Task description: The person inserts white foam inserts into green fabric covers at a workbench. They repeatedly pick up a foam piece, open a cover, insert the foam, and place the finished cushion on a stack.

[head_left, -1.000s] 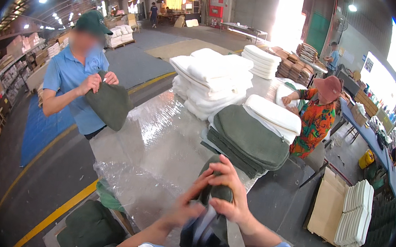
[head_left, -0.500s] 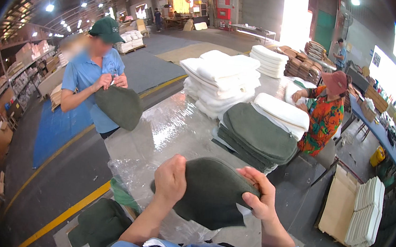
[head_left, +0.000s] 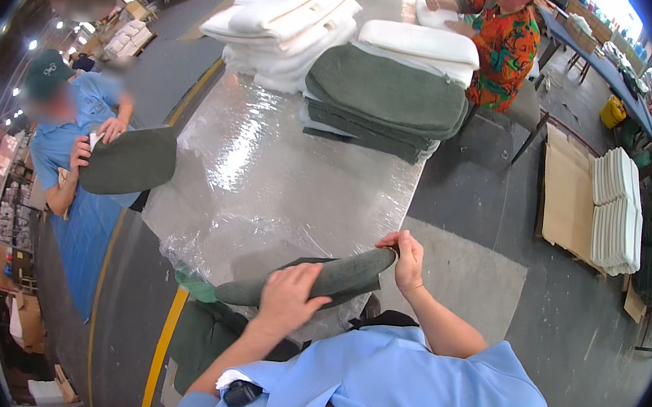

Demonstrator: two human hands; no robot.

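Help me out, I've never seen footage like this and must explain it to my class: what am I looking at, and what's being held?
There is no machine, just a person's two bare hands. A wide fisheye camera worn on that person's head looks down, so straight edges bend. The left hand lies across a dark green fabric pad; the right hand grips its right end. Beyond is a plastic-covered table, bearing a pile of white pads and a stack of dark green pads. Off to the left, a co-worker holds another dark green piece.
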